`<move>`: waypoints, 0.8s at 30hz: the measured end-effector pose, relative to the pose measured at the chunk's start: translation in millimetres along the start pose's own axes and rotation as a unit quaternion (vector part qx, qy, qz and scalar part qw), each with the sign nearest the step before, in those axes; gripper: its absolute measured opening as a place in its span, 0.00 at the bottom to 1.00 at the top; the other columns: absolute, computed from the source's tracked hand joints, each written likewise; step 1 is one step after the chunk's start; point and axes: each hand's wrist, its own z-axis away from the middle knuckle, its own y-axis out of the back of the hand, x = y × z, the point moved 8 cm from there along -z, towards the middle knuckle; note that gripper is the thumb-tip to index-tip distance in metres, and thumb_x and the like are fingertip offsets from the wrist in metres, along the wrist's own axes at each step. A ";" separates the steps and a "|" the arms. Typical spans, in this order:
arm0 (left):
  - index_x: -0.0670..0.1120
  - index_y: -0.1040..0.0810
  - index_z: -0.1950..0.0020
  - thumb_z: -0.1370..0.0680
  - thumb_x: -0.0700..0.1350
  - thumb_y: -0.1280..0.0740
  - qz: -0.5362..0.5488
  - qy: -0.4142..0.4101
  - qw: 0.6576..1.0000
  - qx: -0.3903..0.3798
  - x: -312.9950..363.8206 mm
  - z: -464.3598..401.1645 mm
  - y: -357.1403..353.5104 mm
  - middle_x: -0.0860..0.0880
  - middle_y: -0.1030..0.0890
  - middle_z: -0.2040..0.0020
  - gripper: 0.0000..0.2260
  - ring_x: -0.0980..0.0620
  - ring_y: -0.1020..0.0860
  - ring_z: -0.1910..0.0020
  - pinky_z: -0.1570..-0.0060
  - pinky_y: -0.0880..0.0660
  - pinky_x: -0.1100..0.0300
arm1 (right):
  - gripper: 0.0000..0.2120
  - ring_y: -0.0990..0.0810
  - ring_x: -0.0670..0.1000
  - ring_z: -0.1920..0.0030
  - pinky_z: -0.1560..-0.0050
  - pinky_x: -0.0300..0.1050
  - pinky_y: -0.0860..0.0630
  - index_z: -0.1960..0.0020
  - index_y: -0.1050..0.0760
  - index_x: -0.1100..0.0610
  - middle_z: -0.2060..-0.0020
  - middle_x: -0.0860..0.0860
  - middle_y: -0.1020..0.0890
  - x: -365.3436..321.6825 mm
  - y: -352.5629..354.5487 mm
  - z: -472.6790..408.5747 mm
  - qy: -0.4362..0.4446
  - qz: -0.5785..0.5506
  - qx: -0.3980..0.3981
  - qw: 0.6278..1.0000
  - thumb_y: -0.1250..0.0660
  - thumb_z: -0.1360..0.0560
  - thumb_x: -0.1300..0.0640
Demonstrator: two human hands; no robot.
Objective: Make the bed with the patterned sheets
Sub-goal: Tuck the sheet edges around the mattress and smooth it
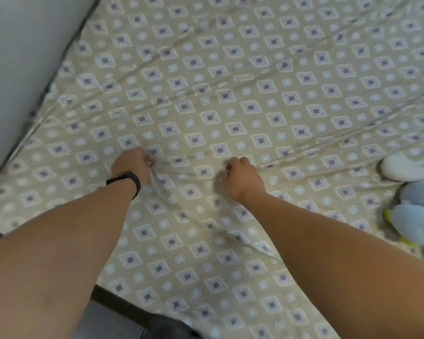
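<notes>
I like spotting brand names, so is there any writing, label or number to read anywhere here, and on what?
None can be read.
Patterned sheet: only diamonds and circles, no letters.
Black wristband on the left wrist: nothing legible shows.
Soft toys at the right edge: no tag in view.

Home bedroom, bed (157, 311) w/ beige patterned sheet (255, 94) spread over mattress, pale wall (22, 57) along bed's left edge, blue & white soft toys (416, 216) at right
</notes>
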 end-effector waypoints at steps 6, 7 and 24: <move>0.44 0.21 0.45 0.17 0.48 0.35 0.106 0.042 0.993 -0.028 -35.5 -24.4 9.9 0.41 0.19 0.43 0.08 0.38 0.21 0.46 0.45 0.23 0.47 | 0.13 0.25 0.58 0.42 0.44 0.55 0.24 0.36 0.27 0.54 0.40 0.52 0.27 -62.5 -18.2 -2.4 0.054 0.066 -0.029 0.996 0.43 0.19 0.53; 0.43 0.23 0.37 0.17 0.47 0.36 0.121 0.037 0.991 -0.037 -32.5 -23.3 4.8 0.41 0.20 0.38 0.12 0.38 0.22 0.43 0.43 0.23 0.47 | 0.14 0.25 0.57 0.42 0.44 0.55 0.23 0.36 0.27 0.54 0.40 0.52 0.27 -65.1 -16.4 -2.5 0.058 0.076 -0.028 0.995 0.42 0.19 0.53; 0.46 0.24 0.51 0.20 0.38 0.36 0.188 -0.030 0.973 0.130 -110.6 -97.2 55.6 0.47 0.21 0.49 0.04 0.41 0.22 0.50 0.59 0.28 0.53 | 0.07 0.23 0.59 0.46 0.55 0.50 0.26 0.44 0.25 0.54 0.44 0.53 0.23 -206.4 -23.3 -112.9 0.200 0.215 0.069 0.953 0.38 0.20 0.56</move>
